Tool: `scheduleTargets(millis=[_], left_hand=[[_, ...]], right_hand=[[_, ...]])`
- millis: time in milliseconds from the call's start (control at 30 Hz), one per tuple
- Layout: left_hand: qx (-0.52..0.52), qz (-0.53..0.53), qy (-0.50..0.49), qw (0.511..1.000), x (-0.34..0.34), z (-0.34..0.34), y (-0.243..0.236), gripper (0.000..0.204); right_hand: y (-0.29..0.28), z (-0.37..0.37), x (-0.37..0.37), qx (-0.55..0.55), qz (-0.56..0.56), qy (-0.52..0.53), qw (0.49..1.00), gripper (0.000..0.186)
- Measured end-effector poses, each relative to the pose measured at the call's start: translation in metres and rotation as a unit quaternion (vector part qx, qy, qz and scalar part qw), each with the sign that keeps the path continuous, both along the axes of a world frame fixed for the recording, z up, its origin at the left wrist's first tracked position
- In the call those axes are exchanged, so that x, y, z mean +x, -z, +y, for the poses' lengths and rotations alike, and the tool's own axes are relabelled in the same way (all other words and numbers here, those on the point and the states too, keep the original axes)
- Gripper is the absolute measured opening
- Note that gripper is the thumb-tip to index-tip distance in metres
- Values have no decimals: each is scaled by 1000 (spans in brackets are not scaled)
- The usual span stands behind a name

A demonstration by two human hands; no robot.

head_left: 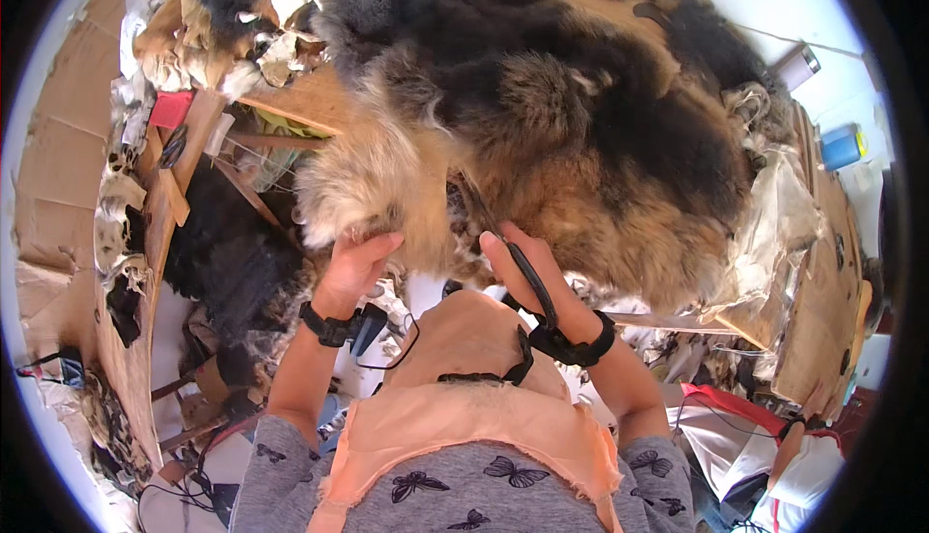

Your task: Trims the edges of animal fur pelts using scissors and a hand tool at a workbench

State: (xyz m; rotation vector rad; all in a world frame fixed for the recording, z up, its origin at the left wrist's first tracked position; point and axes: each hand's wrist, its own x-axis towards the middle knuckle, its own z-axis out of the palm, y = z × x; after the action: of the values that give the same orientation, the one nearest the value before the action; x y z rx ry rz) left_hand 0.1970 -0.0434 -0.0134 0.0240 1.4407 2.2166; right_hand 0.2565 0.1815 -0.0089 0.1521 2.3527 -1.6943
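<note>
A large fur pelt (542, 98), dark brown to black with tan patches, spreads over the worktable in front of me. At its near left edge, my left hand (356, 260) is closed on a pale tan part of the fur, thumb on top and fingers partly hidden. My right hand (530, 267) is closed round a long, curved black tool (527, 274), perhaps shears. Its far end reaches into a dark gap in the fur, and its near end curves back over my wrist. The tip is hard to make out. Both wrists wear black bands.
Fur and hide scraps (281, 54) pile up at the far left. A red block (171, 109) sits on a wooden board's end. Beyond the pelt on the right are a blue container (842, 147) and a metallic cup (797, 67). Another person's hand (824, 402) shows at lower right.
</note>
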Motion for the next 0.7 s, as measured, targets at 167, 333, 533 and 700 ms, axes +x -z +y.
scheduleTargets(millis=[167,333,533,700], left_hand=[[55,-6,-27,998,2,-2,3,47],[81,-38,-24,996,2,7,3,46],[80,-49,-22,995,2,0,10,50],[87,-44,-29,995,2,0,7,52]], right_hand=[[-6,-3,-6,-210,-60,-8,976,43],[-5,-7,-1,-488,-135,-33,862,52],[5,-4,-3,-458,-113,-66,879,54],[-1,1,-11,-320,-139,-13,937,51]])
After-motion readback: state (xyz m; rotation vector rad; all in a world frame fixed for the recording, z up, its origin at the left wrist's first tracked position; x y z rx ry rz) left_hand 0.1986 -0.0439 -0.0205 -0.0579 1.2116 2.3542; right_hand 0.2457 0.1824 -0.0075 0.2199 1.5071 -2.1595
